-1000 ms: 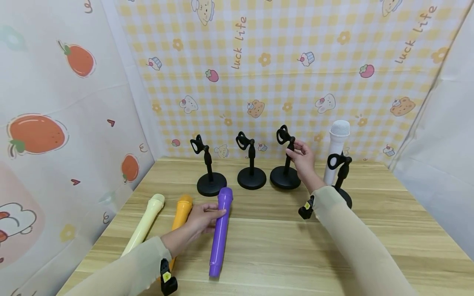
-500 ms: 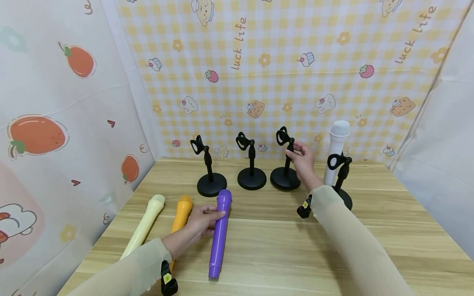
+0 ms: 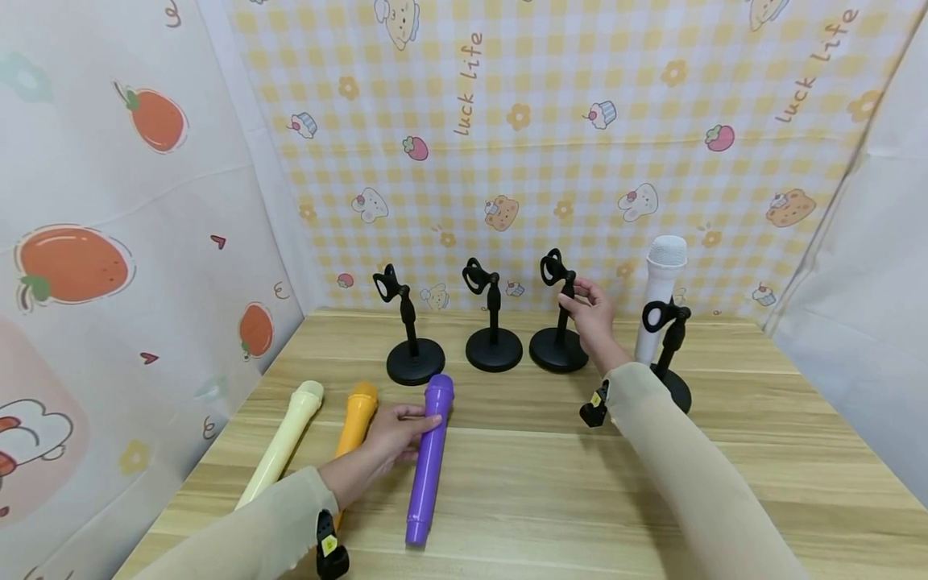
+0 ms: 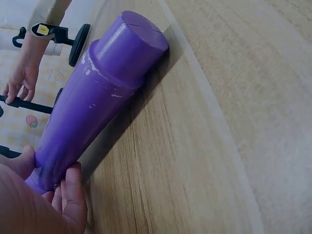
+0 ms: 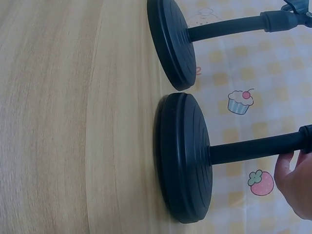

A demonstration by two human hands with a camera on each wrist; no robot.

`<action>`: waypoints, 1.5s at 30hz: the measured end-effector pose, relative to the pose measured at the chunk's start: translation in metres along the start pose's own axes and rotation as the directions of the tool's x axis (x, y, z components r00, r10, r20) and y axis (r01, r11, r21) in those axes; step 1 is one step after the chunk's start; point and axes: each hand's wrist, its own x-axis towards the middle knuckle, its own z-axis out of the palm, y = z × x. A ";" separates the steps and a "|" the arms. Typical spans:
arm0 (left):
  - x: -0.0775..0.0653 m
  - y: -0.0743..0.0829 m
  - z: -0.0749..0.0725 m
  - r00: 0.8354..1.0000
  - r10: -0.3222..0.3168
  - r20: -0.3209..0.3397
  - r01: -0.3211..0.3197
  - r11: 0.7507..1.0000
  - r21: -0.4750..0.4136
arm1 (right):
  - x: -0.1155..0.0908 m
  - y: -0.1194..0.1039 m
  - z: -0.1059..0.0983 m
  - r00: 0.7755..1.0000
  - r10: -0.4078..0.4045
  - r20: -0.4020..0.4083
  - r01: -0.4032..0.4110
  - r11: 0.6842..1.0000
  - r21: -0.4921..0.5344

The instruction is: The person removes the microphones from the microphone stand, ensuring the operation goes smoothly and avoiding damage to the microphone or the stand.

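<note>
My left hand (image 3: 395, 439) holds a purple microphone (image 3: 429, 475) near its head end, thumb on top and fingers curled beneath. In the left wrist view the microphone's tail (image 4: 129, 46) points away, close above the tabletop. With thumb and fingers, my right hand (image 3: 594, 318) grips the pole of a black microphone stand (image 3: 558, 352), whose clip holds nothing. The right wrist view shows that stand's round base (image 5: 185, 158) at the tabletop, beside another stand's base (image 5: 173, 44). Under my left arm lies an orange microphone (image 3: 355, 415), partly hidden; a pale yellow microphone (image 3: 283, 443) lies left of it.
Two more black stands, a left one (image 3: 413, 360) and a middle one (image 3: 493, 350), are at the back. On the right, a white microphone (image 3: 658, 298) stands upright behind another stand (image 3: 674, 346), partly hidden by my sleeve. A checked cloth (image 3: 544, 161) hangs behind the wooden table (image 3: 551, 499).
The purple microphone has shifted slightly toward the front of the table in my left hand. My right hand keeps its grip on the stand, almost unmoved.
</note>
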 end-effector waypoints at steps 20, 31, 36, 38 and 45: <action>0.001 0.000 -0.001 1.000 0.018 -0.017 -0.017 0.999 0.043 | 0.002 0.002 0.000 1.000 0.000 -0.004 0.000 1.000 -0.007; -0.001 -0.002 -0.001 0.999 0.025 -0.026 -0.023 0.996 0.082 | -0.001 0.000 0.002 1.000 0.016 0.011 -0.016 1.000 -0.026; -0.001 -0.002 -0.002 0.999 0.031 -0.021 -0.029 0.995 0.095 | -0.003 0.001 0.001 1.000 0.017 0.014 -0.017 0.999 -0.034; -0.002 -0.002 -0.002 0.999 0.031 -0.017 -0.030 0.995 0.095 | -0.002 0.002 0.000 1.000 0.014 0.012 -0.014 1.000 -0.027; -0.002 -0.001 -0.003 0.999 0.032 -0.008 -0.031 0.995 0.093 | 0.000 0.005 -0.002 1.000 0.006 0.004 -0.006 1.000 -0.009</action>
